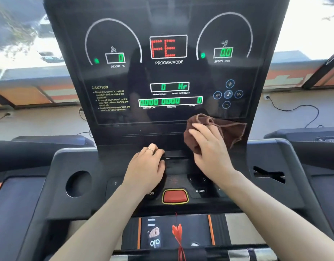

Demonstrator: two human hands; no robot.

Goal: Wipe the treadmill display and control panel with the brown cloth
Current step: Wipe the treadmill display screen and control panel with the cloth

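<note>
The right hand (209, 146) presses the bunched cloth (218, 129) against the display's (168, 76) lower edge; the left hand (147, 166), fingers curled, rests on the panel (200, 191).

- The display (168, 72) is black and shiny like glass; it is so smooth that it shows dim reflections.
- The brown cloth (218, 130) looks soft and a bit fuzzy, with a stitched edge, all bunched up.
- The control panel (200, 185) is dark plastic, dull and not shiny.
- The red button (174, 196) looks like smooth plastic with a small shine.
- The grey tray (265, 166) around the panel is plain, dull plastic.
- The red cord (178, 234) looks thin and stringy.
</note>
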